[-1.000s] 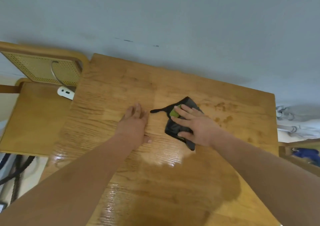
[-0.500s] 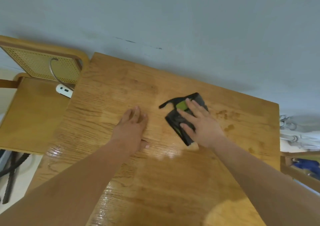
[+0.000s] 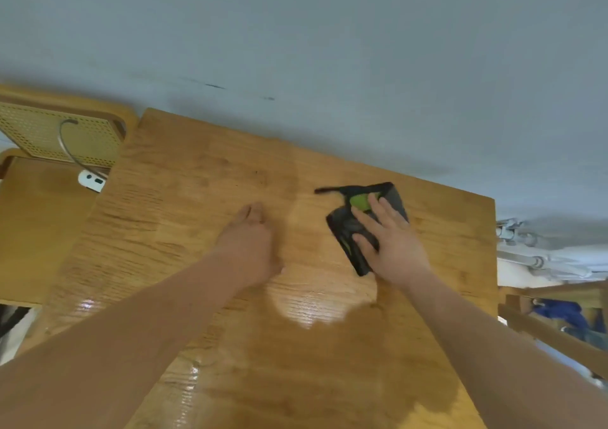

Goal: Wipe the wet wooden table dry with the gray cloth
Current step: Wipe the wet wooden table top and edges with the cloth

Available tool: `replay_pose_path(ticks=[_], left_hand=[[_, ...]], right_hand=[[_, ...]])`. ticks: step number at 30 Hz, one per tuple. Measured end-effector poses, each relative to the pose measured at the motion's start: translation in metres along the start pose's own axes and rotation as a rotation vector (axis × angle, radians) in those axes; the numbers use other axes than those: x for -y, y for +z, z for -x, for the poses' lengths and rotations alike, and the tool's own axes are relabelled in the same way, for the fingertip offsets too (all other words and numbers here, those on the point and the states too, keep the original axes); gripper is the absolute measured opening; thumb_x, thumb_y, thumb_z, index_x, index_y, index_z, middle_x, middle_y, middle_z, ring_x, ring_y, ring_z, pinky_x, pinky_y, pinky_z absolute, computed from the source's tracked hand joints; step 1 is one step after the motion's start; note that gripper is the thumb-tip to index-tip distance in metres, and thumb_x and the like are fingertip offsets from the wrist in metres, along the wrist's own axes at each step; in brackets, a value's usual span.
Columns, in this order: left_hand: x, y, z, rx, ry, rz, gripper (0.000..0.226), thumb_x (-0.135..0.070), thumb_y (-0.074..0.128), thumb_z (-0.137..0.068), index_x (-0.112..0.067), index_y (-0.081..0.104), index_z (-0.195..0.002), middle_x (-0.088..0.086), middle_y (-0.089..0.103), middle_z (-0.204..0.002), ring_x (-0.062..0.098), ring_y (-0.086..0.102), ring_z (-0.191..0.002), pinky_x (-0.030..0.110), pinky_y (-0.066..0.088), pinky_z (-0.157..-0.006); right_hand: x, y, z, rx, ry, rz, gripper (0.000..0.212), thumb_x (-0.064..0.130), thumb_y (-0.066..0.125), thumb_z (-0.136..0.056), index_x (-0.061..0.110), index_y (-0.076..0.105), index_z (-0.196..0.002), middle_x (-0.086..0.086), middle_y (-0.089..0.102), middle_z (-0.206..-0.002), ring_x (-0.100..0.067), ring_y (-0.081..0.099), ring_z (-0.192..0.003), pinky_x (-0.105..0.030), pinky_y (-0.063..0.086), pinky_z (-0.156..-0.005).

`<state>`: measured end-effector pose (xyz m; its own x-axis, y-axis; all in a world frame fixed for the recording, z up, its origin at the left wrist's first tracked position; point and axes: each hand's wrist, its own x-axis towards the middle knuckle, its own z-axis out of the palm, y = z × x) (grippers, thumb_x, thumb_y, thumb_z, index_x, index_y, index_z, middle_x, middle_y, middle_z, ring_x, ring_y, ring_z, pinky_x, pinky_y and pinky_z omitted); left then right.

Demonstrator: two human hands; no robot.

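Note:
The wooden table (image 3: 197,198) fills the middle of the view and shines with wet patches near its front and left edges. A dark gray cloth (image 3: 345,231) with a green patch and a thin strap lies folded on the table's right half. My right hand (image 3: 391,241) presses flat on it with straight fingers, covering its right part. My left hand (image 3: 250,241) rests palm down on the bare wood, a short way left of the cloth.
A wooden chair (image 3: 39,218) with a cane back stands at the table's left, with a white charger and cable (image 3: 90,180) on its seat. A gray wall (image 3: 329,50) runs along the far edge. White and blue clutter (image 3: 543,257) sits right of the table.
My right hand has slid the cloth away from me toward the table's far edge, over the dark spots on the right. My left hand has stayed in place on the wood.

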<state>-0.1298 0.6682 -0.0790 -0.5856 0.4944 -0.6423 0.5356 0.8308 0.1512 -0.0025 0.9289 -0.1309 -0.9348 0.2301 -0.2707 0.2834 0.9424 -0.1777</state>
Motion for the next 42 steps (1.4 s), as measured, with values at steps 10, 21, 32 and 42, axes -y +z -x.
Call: replay_pose_path(ticks=[10,21,32,42], left_hand=[[-0.062,0.019,-0.031,0.020,-0.005,-0.053,0.130,-0.067,0.076,-0.077,-0.020,-0.011,-0.162,0.015,-0.028,-0.166,0.039,-0.023,-0.153,0.050,0.005,-0.128],[-0.066,0.020,-0.037,0.011,-0.046,-0.062,0.135,-0.070,0.079,-0.070,-0.022,-0.007,-0.163,0.011,-0.028,-0.167,0.035,-0.021,-0.154,0.043,0.006,-0.127],[-0.063,0.014,-0.036,0.046,-0.042,-0.094,0.134,-0.075,0.075,-0.070,-0.026,-0.007,-0.163,0.010,-0.029,-0.167,0.035,-0.020,-0.155,0.046,0.009,-0.128],[-0.159,0.017,-0.041,0.107,0.124,-0.233,0.132,-0.062,0.080,-0.075,-0.014,-0.008,-0.162,0.028,-0.023,-0.164,0.047,-0.010,-0.154,0.061,0.015,-0.124]], right_hand=[[-0.034,0.021,0.060,0.044,-0.585,0.048,0.047,0.047,0.047,-0.107,0.038,0.045,-0.153,0.005,0.023,-0.169,-0.019,0.017,-0.157,-0.046,0.023,-0.126],[0.018,0.025,0.005,-0.223,0.177,-0.045,0.050,0.040,0.041,-0.106,0.029,0.044,-0.155,-0.010,0.028,-0.167,-0.032,0.023,-0.155,-0.050,0.021,-0.125],[-0.014,0.016,0.004,-0.245,0.489,-0.142,0.066,0.047,0.035,-0.108,0.011,0.025,-0.162,-0.006,0.020,-0.170,-0.024,0.014,-0.157,-0.044,0.018,-0.128],[-0.138,0.002,0.051,-0.257,0.351,-0.228,0.063,0.043,0.059,-0.100,0.014,0.045,-0.154,-0.004,0.037,-0.163,-0.022,0.028,-0.153,-0.050,0.029,-0.124]])
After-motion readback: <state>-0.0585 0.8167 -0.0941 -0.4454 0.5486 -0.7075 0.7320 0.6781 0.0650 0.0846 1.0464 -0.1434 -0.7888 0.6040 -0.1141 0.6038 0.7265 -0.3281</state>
